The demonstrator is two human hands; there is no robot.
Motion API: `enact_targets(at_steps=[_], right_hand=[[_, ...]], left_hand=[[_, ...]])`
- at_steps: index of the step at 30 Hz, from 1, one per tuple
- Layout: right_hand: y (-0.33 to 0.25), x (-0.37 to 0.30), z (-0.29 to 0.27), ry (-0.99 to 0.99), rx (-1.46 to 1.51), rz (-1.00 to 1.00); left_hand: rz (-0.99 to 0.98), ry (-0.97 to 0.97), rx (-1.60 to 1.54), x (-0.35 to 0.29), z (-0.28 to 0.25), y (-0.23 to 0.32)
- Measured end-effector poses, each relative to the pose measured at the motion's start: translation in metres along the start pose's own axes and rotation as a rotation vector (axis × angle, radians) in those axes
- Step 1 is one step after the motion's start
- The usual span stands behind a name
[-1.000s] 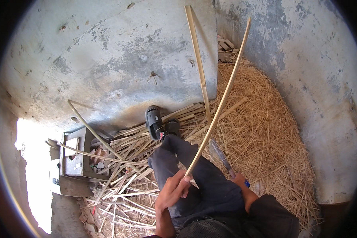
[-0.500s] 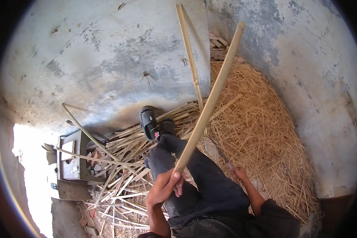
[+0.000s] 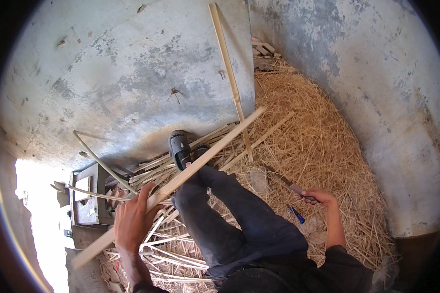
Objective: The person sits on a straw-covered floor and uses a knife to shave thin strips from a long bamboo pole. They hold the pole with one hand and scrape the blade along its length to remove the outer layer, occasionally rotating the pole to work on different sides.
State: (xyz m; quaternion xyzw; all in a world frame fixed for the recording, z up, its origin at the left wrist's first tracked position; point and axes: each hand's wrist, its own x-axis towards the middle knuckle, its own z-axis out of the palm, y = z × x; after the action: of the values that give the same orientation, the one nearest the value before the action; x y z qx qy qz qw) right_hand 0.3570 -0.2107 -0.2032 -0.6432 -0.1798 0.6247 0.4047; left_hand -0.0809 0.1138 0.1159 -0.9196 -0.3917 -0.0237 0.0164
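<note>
My left hand (image 3: 133,218) grips a long, flat bamboo strip (image 3: 203,158) partway along its length. The strip slants from the lower left, over my shin, to the straw at the upper right. In my right hand (image 3: 321,197) is the handle of a knife (image 3: 295,188), its dark blade directed toward the upper left. That hand is held low over the straw (image 3: 312,141), apart from the strip. A small blue object (image 3: 296,215) lies just below the knife. Near the blade tip is a pale, flat block (image 3: 259,180).
Many split strips (image 3: 173,239) lie loosely to the left and around my shoes (image 3: 179,145). Another bamboo strip (image 3: 228,68) leans on the pale wall (image 3: 132,68). A grey box (image 3: 89,207) stands by the bright opening at left. Bricks (image 3: 264,49) sit in the far corner.
My left hand has moved left, and its strip has swung from steep to slanting, now extending below the hand as well. My right hand and the knife have moved up and right.
</note>
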Motion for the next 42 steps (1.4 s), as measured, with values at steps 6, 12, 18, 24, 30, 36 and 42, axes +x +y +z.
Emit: enact_targets(at_steps=[6, 12, 18, 24, 30, 36, 42], right_hand=[[0.006, -0.037, -0.025, -0.048, 0.12, -0.085], [0.046, -0.034, -0.016, -0.081, 0.358, -0.04], [0.129, 0.031, 0.02, 0.12, 0.301, 0.147], [0.087, 0.019, 0.054, 0.51, -0.651, 0.2], [-0.033, -0.067, 0.027, 0.295, -0.98, 0.161], [-0.076, -0.121, -0.011, 0.154, -0.486, 0.15], [-0.072, -0.091, 0.034, 0.237, 0.09, -0.11]], left_hand=[[0.084, -0.241, 0.124, 0.037, -0.018, 0.0], [0.415, -0.132, 0.454, 0.096, 0.021, 0.024], [0.597, 0.194, 0.674, 0.132, 0.063, 0.092], [0.666, 0.447, 0.651, 0.149, 0.105, 0.109], [0.719, 0.36, 0.431, 0.151, 0.101, 0.112], [0.936, 0.262, 0.199, 0.168, 0.087, 0.113], [0.865, 0.385, -0.304, 0.164, 0.086, 0.111]])
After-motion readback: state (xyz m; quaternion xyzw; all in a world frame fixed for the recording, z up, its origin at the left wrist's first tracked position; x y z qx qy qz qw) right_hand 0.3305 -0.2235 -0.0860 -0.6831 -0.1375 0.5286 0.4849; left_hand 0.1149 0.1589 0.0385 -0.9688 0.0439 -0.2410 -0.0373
